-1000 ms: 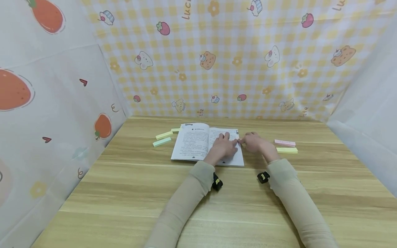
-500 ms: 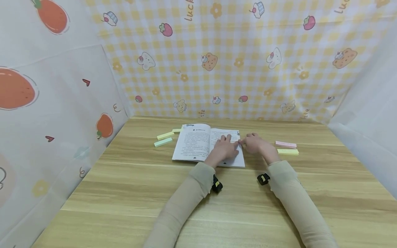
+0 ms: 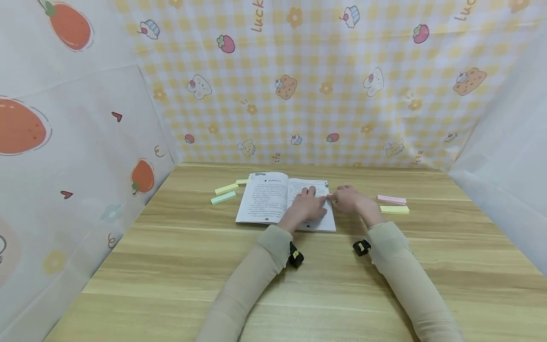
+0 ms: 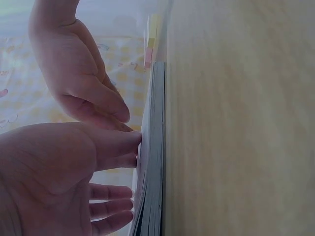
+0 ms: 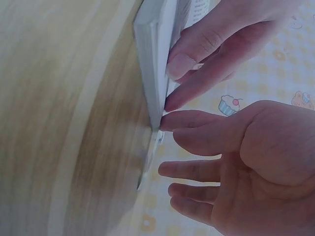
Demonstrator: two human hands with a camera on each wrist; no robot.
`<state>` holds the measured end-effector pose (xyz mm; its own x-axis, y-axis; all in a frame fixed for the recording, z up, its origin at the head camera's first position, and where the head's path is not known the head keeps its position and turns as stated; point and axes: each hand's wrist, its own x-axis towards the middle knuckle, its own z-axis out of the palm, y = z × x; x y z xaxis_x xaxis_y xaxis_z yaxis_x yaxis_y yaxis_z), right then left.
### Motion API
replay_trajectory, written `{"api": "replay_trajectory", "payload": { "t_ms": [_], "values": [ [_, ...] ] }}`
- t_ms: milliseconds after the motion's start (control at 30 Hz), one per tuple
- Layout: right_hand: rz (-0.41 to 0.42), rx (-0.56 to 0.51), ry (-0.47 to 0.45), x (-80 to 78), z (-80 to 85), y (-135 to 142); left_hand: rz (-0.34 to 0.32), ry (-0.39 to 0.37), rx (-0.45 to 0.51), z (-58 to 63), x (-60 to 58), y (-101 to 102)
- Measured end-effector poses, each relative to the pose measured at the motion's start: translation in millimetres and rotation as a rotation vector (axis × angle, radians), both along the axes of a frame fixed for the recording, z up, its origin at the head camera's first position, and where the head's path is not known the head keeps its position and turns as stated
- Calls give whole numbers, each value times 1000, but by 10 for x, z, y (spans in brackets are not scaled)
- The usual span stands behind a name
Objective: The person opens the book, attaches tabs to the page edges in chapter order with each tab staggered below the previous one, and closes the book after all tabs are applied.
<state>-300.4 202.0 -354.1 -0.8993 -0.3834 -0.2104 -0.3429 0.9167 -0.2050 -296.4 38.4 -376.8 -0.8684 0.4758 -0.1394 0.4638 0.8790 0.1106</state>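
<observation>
An open book (image 3: pixel 266 199) with printed pages lies on the wooden table. My left hand (image 3: pixel 306 205) rests on its right-hand page, fingers straight and spread, the fingertips against the paper in the left wrist view. At the book's right edge is my right hand (image 3: pixel 346 198), its index finger stretched to the page margin close beside the left index finger. The right wrist view shows the right hand (image 5: pixel 216 157) with its other fingers loosely extended and apart from the book. The book's page block (image 5: pixel 151 64) stands out as a thick pale edge there.
Left of the book lie a yellow sticky-note strip (image 3: pixel 226 189) and a green one (image 3: pixel 223 198), with another yellow strip (image 3: pixel 242 181) by the book's edge. On the right are a pink strip (image 3: pixel 391 199) and a yellow pad (image 3: pixel 394 209). A patterned cloth (image 3: pixel 325 109) hangs behind.
Both hands stay nearly in place at the right-hand page and its edge. The whole view shifts slightly; the book and strips keep their positions on the table.
</observation>
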Motion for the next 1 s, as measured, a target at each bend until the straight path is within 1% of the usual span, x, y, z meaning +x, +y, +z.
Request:
{"api": "replay_trajectory", "payload": {
  "t_ms": [267,400,533,600,767,1000],
  "values": [
    [37,-21,7,11,34,-5,-4,-4,41,-26,-23,-14],
    [81,-32,44,37,62,0,-4,-2,60,-36,-26,-14],
    [109,-50,77,52,93,16,-2,6,70,-31,-20,-13],
    [119,-50,88,55,111,25,1,10,74,-22,-12,-9],
    [129,-63,78,59,153,49,8,24,89,20,17,-5],
    [159,-132,47,62,184,78,15,48,133,99,81,-21]
  ]
}}
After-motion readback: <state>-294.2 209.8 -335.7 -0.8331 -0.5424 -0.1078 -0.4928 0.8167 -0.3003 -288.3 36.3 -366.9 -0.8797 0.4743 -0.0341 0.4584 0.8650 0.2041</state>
